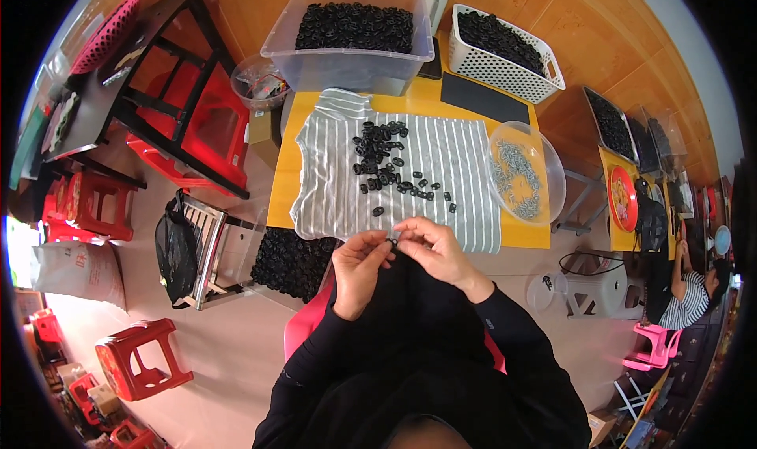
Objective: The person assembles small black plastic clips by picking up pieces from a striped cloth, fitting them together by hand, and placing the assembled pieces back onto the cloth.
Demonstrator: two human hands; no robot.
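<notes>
In front of my body, at the near edge of the table, my left hand and my right hand meet fingertip to fingertip. Pinched between them is a small black oval part, mostly covered by the fingers. Whether a screw is with it is too small to tell. Just beyond the hands a grey-and-white striped cloth covers much of the yellow table. On the cloth lies a heap of black oval parts, with several loose ones trailing to the right and one lone piece nearer my hands.
A round clear tub of silver screws stands at the table's right. At the back are a clear bin and a white basket, both full of black parts. Another bin sits low at left. Another person sits far right.
</notes>
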